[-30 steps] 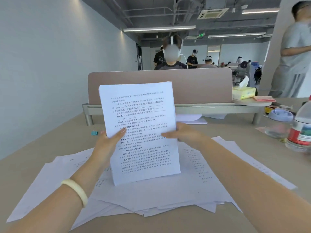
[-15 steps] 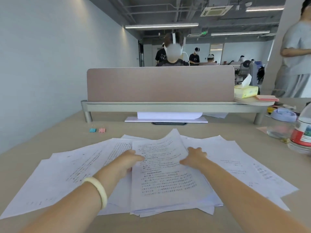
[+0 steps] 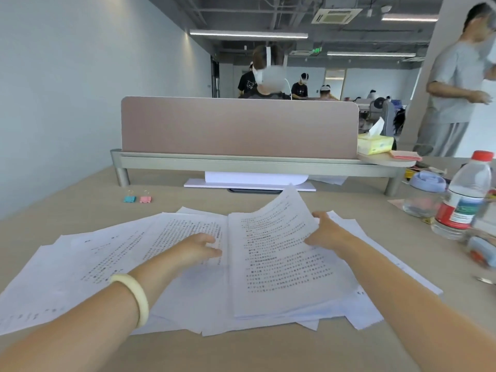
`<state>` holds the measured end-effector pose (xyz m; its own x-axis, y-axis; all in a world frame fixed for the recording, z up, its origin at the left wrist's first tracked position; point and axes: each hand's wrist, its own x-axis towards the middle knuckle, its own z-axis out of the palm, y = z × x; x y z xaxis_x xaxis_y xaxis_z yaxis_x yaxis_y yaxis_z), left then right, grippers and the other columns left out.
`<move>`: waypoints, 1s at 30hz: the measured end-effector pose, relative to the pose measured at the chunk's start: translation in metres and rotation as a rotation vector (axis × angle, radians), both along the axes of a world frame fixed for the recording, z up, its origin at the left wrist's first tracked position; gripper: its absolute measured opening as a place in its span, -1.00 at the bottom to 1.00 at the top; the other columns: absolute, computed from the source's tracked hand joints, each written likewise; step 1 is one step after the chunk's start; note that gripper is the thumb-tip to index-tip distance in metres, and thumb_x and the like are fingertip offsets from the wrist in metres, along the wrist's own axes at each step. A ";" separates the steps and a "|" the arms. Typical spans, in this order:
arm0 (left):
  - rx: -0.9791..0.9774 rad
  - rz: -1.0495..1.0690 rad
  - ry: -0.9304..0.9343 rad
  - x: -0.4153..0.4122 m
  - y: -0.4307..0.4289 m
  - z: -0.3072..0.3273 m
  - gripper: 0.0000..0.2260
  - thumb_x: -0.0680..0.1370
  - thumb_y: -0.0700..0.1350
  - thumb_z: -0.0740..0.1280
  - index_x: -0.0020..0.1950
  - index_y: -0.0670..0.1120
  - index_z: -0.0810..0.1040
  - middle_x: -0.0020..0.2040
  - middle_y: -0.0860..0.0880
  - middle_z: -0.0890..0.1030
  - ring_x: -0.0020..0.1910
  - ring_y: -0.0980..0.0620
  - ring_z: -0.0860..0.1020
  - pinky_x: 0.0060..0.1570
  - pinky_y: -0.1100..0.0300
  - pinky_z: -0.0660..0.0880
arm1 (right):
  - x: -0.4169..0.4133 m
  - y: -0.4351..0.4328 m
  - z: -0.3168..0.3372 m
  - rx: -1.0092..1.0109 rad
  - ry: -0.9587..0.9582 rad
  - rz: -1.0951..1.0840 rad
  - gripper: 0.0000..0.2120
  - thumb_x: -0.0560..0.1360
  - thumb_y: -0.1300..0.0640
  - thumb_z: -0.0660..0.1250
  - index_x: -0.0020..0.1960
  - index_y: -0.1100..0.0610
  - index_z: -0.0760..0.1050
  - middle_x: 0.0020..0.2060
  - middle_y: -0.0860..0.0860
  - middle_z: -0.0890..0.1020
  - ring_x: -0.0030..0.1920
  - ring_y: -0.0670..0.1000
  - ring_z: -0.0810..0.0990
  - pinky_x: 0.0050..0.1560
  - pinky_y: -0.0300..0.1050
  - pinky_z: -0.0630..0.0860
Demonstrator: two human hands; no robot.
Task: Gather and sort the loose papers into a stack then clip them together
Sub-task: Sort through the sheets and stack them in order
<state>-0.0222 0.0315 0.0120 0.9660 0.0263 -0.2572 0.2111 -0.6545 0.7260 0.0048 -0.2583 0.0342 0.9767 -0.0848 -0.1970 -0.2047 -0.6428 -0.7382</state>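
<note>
Loose printed papers (image 3: 80, 269) lie fanned across the beige table in front of me. A thin stack of sheets (image 3: 281, 267) lies on the middle of the pile, its far right corner curled upward. My right hand (image 3: 326, 232) grips that stack at its right edge. My left hand (image 3: 200, 247), with a pale bangle on the wrist, rests flat with spread fingers on a printed sheet just left of the stack. A blue binder clip (image 3: 129, 199) and a pink binder clip (image 3: 145, 199) sit side by side on the table at the far left, apart from the papers.
A desk divider panel (image 3: 239, 127) on a metal shelf crosses the far side. A water bottle (image 3: 464, 197) and a lidded glass jar (image 3: 422, 194) stand at the right. A tissue box (image 3: 375, 145) sits on the shelf. A person stands at the far right.
The stack held upright a second ago came down onto the pile. My left hand slid off it onto the sheet to its left, and my right hand now lifts its far right corner.
</note>
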 end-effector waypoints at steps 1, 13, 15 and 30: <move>0.174 -0.066 -0.012 0.000 -0.001 -0.002 -0.48 0.52 0.02 0.33 0.45 -0.01 0.31 0.45 -0.03 0.32 0.44 -0.06 0.27 0.37 0.12 0.26 | -0.001 -0.018 0.002 -0.036 0.000 -0.036 -0.37 0.45 0.33 0.31 0.45 0.14 0.16 0.08 0.13 0.50 0.03 0.12 0.51 -0.12 -0.07 0.54; -0.354 0.037 0.082 0.010 -0.026 -0.003 -0.30 0.50 -0.04 0.39 0.54 -0.03 0.11 0.51 -0.05 0.24 0.43 -0.06 0.32 0.34 0.07 0.33 | -0.006 -0.011 -0.013 -0.040 0.100 0.021 -0.54 0.43 0.36 0.28 0.31 0.21 0.31 0.14 0.16 0.51 0.14 0.17 0.51 0.13 0.00 0.51; -0.515 0.115 0.100 0.011 -0.027 -0.003 -0.33 0.49 -0.15 0.40 0.53 -0.07 0.15 0.43 -0.07 0.38 0.34 -0.07 0.41 0.16 0.09 0.45 | -0.004 -0.004 -0.013 0.009 0.146 0.035 -0.50 0.43 0.33 0.30 0.33 0.17 0.28 0.20 0.17 0.51 0.18 0.22 0.52 0.20 0.10 0.51; -0.726 0.117 -0.159 0.040 -0.077 0.013 -0.54 0.42 -0.45 0.35 0.28 -0.22 0.36 0.17 -0.22 0.57 0.10 -0.23 0.58 0.00 -0.08 0.55 | -0.023 -0.024 0.031 0.300 -0.128 0.030 -0.53 0.48 0.43 0.24 0.34 0.18 0.28 0.11 0.15 0.56 0.02 0.16 0.60 -0.07 0.03 0.59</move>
